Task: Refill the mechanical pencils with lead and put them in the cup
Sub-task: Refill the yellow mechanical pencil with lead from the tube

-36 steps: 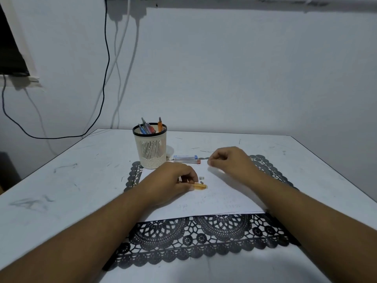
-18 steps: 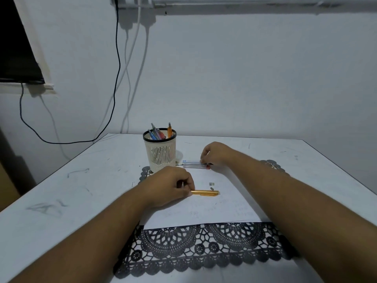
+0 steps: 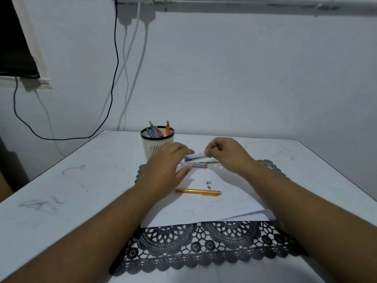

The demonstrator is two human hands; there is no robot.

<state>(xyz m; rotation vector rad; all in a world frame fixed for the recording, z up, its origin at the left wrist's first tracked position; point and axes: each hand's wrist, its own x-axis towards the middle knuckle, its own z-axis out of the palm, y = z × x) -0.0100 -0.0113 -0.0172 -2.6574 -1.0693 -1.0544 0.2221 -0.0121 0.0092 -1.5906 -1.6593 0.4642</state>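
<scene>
Lead case (image 3: 194,155) is lying crosswise, its 3 o'clock end pinched by the right hand (image 3: 225,154). Left hand (image 3: 165,166), fingers loosely spread and holding nothing, is hovering at its 9 o'clock end.

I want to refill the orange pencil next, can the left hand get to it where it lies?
Probably yes. The orange mechanical pencil lies bare on the white paper sheet, beside the left hand's wrist, nothing covering it.
</scene>
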